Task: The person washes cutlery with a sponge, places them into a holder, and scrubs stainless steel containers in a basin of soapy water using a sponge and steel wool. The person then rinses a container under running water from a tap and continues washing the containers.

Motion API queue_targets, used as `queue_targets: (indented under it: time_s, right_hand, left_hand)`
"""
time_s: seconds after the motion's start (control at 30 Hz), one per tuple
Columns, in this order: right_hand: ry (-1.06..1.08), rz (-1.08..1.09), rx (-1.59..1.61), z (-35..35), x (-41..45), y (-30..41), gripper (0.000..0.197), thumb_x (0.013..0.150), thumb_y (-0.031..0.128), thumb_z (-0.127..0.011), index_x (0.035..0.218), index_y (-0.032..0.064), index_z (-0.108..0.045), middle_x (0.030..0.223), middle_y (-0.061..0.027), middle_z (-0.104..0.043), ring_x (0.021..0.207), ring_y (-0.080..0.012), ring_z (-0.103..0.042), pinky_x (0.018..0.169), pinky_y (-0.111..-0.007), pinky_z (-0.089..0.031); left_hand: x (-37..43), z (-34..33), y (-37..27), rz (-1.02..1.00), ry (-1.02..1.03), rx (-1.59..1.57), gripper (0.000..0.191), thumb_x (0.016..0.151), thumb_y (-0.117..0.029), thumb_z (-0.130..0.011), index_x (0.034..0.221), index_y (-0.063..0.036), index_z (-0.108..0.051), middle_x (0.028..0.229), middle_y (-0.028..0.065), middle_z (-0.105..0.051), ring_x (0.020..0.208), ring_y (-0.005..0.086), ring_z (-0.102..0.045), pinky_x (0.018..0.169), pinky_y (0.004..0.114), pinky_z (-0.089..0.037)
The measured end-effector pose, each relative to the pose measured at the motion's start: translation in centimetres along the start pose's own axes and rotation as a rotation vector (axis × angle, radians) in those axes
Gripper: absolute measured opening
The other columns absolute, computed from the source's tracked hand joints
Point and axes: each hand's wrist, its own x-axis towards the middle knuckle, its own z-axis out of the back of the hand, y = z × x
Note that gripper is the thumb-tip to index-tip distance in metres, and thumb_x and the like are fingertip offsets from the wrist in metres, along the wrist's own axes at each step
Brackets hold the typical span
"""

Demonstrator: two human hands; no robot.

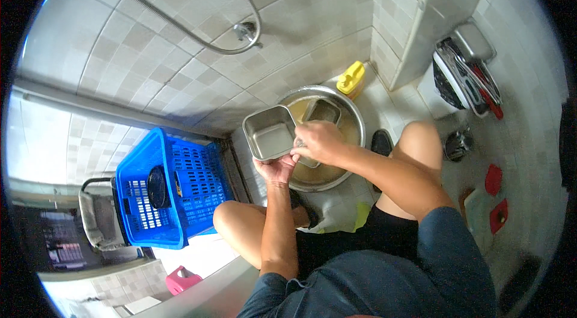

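Tilted above a wide metal basin [357,115], a rectangular stainless steel pan [270,135] faces me with its hollow side. My left hand [276,169] grips its lower edge from beneath, thumb at the lower right corner. My right hand [321,140] is curled at the pan's right side, closed around a small shiny item [301,143] that may be a scrubber; most of it is hidden by the fingers. Cloudy yellowish water [349,138] fills the basin, and another metal pan [325,111] lies in it, partly behind my right hand.
Left stands a blue plastic basket [198,183] with a black round item [157,187] inside. A yellow jug [351,78] is behind the basin. At right, utensils and a metal pan [473,41] top a white bin [428,88]. A shower hose [180,25] hangs on the tiled wall.
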Motion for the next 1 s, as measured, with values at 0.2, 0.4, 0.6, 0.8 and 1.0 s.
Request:
queue_targets:
  time_s: [0.2, 0.4, 0.6, 0.8, 1.0]
  right_hand:
    - [-0.323, -0.273, 0.095, 2.1, 3.6, -2.5, 0.02, 0.081, 0.014, -0.071, 0.084, 0.0018, -0.055, 0.075, -0.0171, -0.061, 0.073, -0.0322, -0.064, 0.066, -0.041, -0.05]
    - [-0.375, -0.352, 0.519, 3.6, 9.3, -3.8, 0.016, 0.088, 0.007, -0.063, 0.102, 0.0016, -0.057, 0.088, -0.0147, -0.067, 0.088, -0.0271, -0.067, 0.074, -0.039, -0.051]
    - [-0.267, -0.072, -0.089, 6.6, 20.1, 1.4, 0.026, 0.09, 0.024, -0.064, 0.103, 0.0014, -0.064, 0.089, -0.0156, -0.067, 0.082, -0.0315, -0.065, 0.075, -0.041, -0.051]
    - [0.007, -0.123, -0.491, 5.6, 27.5, 2.4, 0.027, 0.089, 0.027, -0.064, 0.093, 0.0007, -0.067, 0.09, -0.022, -0.069, 0.087, -0.0414, -0.066, 0.076, -0.049, -0.052]
    - [-0.037, -0.07, -0.613, 3.7, 28.5, 0.2, 0.017, 0.086, 0.016, -0.058, 0.087, 0.001, -0.066, 0.085, -0.0234, -0.068, 0.083, -0.0425, -0.066, 0.074, -0.051, -0.053]
  left_hand:
    - [2.3, 1.4, -2.5, -0.01, 0.222, -0.091, 0.072, 0.087, -0.065, -0.047, 0.138, -0.0145, -0.049, 0.136, 0.0133, -0.054, 0.116, 0.0405, -0.057, 0.085, 0.061, -0.053]
    - [6.1, 0.2, -3.6, 0.035, 0.2, -0.084, 0.069, 0.085, -0.061, -0.044, 0.137, -0.016, -0.051, 0.136, 0.0135, -0.054, 0.116, 0.0435, -0.057, 0.085, 0.061, -0.054]
    - [10.6, -1.0, -4.5, 0.088, 0.217, -0.104, 0.072, 0.086, -0.064, -0.042, 0.137, -0.014, -0.049, 0.138, 0.0162, -0.051, 0.115, 0.0454, -0.056, 0.084, 0.058, -0.054]
    - [13.8, -1.5, -4.0, 0.167, 0.232, -0.194, 0.074, 0.086, -0.068, -0.038, 0.137, -0.0156, -0.048, 0.14, 0.016, -0.049, 0.119, 0.0414, -0.053, 0.087, 0.058, -0.052]
    - [16.3, -0.2, -3.3, 0.195, 0.251, -0.193, 0.084, 0.084, -0.072, -0.042, 0.142, -0.0116, -0.042, 0.144, 0.0195, -0.044, 0.122, 0.0457, -0.05, 0.09, 0.056, -0.051]
